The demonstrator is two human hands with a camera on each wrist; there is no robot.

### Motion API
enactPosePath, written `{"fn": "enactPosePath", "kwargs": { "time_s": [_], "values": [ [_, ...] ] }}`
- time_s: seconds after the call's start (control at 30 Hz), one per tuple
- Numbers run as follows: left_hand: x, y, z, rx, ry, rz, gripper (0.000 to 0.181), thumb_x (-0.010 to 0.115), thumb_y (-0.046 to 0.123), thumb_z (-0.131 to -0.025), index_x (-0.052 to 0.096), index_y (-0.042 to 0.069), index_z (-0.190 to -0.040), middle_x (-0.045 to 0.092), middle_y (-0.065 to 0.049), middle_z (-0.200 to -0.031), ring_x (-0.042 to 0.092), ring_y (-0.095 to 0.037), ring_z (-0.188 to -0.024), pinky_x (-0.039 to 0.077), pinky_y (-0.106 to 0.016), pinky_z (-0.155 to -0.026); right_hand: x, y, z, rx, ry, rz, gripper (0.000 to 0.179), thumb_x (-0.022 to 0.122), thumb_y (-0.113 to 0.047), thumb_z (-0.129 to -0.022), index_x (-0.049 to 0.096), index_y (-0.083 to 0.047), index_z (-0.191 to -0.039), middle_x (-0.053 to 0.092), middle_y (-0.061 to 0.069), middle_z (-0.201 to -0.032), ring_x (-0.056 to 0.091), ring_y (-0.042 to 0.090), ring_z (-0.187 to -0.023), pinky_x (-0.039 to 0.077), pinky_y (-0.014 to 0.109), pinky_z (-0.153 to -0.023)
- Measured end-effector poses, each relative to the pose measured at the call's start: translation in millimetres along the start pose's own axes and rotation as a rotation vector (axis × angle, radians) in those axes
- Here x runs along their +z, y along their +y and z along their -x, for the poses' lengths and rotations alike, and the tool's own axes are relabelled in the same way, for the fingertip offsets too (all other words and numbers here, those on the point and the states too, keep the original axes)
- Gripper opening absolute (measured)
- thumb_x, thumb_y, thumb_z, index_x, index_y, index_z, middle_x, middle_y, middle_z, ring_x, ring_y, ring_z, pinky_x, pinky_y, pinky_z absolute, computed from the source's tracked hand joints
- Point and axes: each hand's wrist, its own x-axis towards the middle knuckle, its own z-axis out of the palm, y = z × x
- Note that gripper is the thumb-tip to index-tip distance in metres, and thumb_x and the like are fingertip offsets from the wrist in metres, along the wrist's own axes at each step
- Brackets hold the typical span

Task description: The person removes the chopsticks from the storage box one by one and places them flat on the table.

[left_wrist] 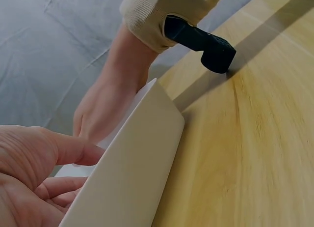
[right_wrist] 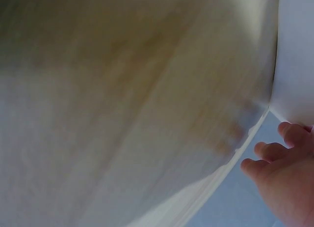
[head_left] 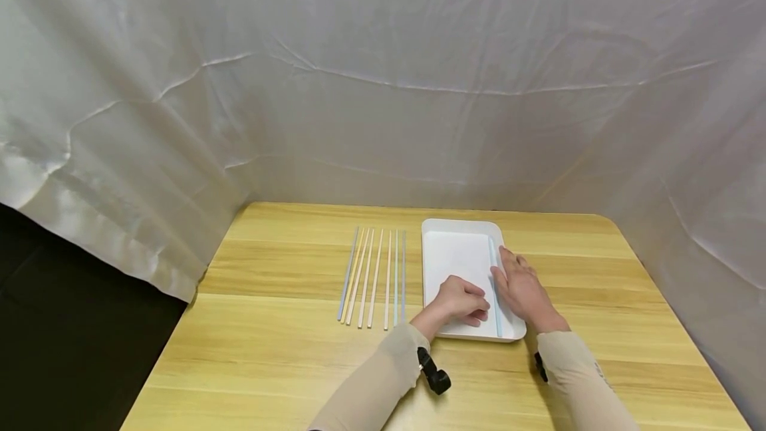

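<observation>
A light blue stick (head_left: 496, 311) lies lengthwise along the right side of a white tray (head_left: 455, 226). My left hand (head_left: 459, 300) is over the tray's near half, its fingers loosely bent and their tips close to the stick's left side. In the left wrist view, the thumb and fingers of this hand (left_wrist: 34, 168) show behind the tray's wall, with no stick visible between them. My right hand (head_left: 524, 290) is at the tray's right rim, fingers extended and thumb right by the stick. The right wrist view catches its fingertips (right_wrist: 269, 151) at the edge.
Left of the tray, several thin sticks (head_left: 376, 278) in blue, yellow, pinkish and pale green lie roughly side by side on the wooden table (head_left: 269, 351). A grey-white curtain (head_left: 383, 132) hangs behind the table. Black devices are strapped to both wrists.
</observation>
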Motion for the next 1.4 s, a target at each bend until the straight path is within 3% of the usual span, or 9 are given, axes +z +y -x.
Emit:
{"fn": "enactPosePath", "kwargs": {
  "time_s": [0.33, 0.67, 0.8, 0.97, 1.13, 1.4],
  "values": [
    [10.9, 3.4, -1.5, -0.037, 0.014, 0.008, 0.005, 0.079, -0.002, -0.087, 0.077, 0.000, -0.091, 0.076, -0.021, -0.074, 0.079, -0.030, -0.069, 0.067, -0.033, -0.057, -1, -1, 0.7, -0.006, 0.005, -0.005, 0.068, 0.032, -0.040, -0.115, 0.020, 0.005, -0.165, 0.027, 0.032, -0.168, 0.022, 0.061, -0.153, 0.019, 0.072, -0.128],
    [19.9, 3.7, -5.7, -0.018, 0.057, -0.016, 0.006, 0.080, -0.004, -0.086, 0.077, -0.003, -0.091, 0.076, -0.021, -0.070, 0.079, -0.031, -0.067, 0.065, -0.031, -0.052, -1, -3, 2.5, -0.012, 0.009, -0.010, 0.066, 0.035, -0.036, -0.115, 0.022, 0.007, -0.164, 0.029, 0.033, -0.167, 0.023, 0.062, -0.151, 0.021, 0.074, -0.126],
    [22.8, 2.8, -7.0, 0.005, 0.092, -0.038, 0.011, 0.083, -0.004, -0.083, 0.076, -0.002, -0.091, 0.074, -0.018, -0.064, 0.076, -0.027, -0.057, 0.064, -0.029, -0.048, -2, -4, 2.6, -0.023, 0.019, -0.007, 0.066, 0.036, -0.035, -0.115, 0.023, 0.008, -0.163, 0.030, 0.033, -0.167, 0.024, 0.062, -0.151, 0.021, 0.073, -0.127],
    [28.9, 0.8, -9.1, 0.064, 0.163, -0.136, 0.021, 0.089, -0.004, -0.075, 0.071, 0.002, -0.084, 0.068, -0.011, -0.053, 0.060, -0.012, -0.038, 0.057, -0.023, -0.039, -1, -3, 2.2, -0.029, 0.020, 0.000, 0.066, 0.036, -0.035, -0.115, 0.023, 0.009, -0.163, 0.031, 0.034, -0.166, 0.025, 0.062, -0.151, 0.021, 0.072, -0.127],
    [33.8, 0.5, -9.4, 0.101, 0.220, -0.226, 0.029, 0.092, -0.005, -0.069, 0.067, 0.005, -0.079, 0.062, -0.003, -0.045, 0.052, -0.007, -0.033, 0.052, -0.021, -0.035, -1, -3, 2.1, -0.028, 0.018, 0.009, 0.066, 0.034, -0.036, -0.116, 0.023, 0.009, -0.163, 0.030, 0.034, -0.166, 0.025, 0.062, -0.151, 0.021, 0.073, -0.127],
    [34.0, 2.4, -9.4, 0.078, 0.240, -0.254, 0.035, 0.090, -0.005, -0.070, 0.059, 0.010, -0.066, 0.056, 0.001, -0.040, 0.050, -0.008, -0.032, 0.046, -0.018, -0.032, -1, -2, 2.2, -0.031, 0.031, -0.012, 0.065, 0.037, -0.034, -0.115, 0.024, 0.008, -0.162, 0.031, 0.033, -0.166, 0.026, 0.063, -0.150, 0.023, 0.074, -0.126]
  ]
}}
